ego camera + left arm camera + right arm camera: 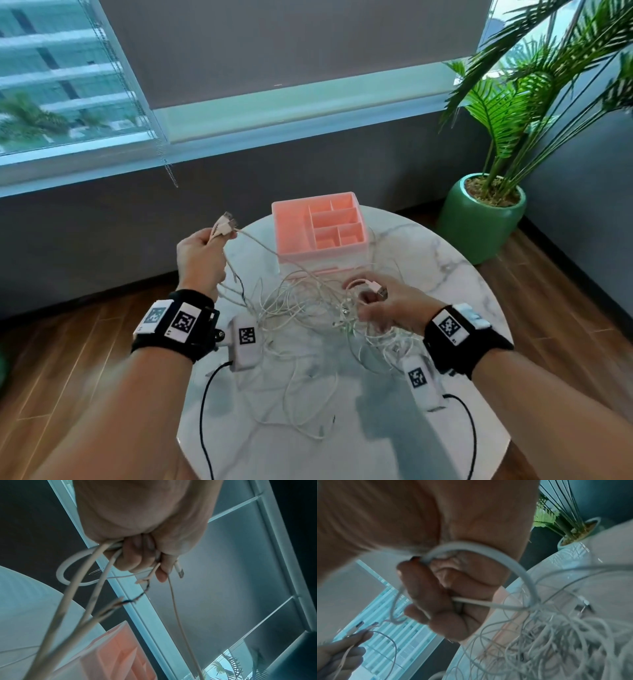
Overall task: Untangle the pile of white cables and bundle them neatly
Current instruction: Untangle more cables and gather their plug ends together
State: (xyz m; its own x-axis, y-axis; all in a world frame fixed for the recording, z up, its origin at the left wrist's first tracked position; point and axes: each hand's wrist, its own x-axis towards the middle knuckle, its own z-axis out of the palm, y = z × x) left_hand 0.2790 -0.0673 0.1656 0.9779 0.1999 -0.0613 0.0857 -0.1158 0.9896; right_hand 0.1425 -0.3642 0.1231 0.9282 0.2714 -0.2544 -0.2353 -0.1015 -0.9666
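Note:
A tangled pile of white cables (308, 322) lies in the middle of the round marble table (445, 260). My left hand (202, 257) is raised above the table's left edge and grips several cable strands (102, 563), with USB plugs (226, 221) sticking up past the fingers. A frayed dark wire (137, 597) hangs among those strands. My right hand (387, 305) is low over the pile and grips a thicker white cable loop (513, 568), its plug end (378, 289) showing above the thumb. The pile (556, 635) spreads below that hand.
A pink divided organiser box (320, 226) stands at the table's far side, just behind the cables. A potted palm in a green pot (479, 219) stands on the wooden floor at the right. A window with a grey blind (274, 51) is behind.

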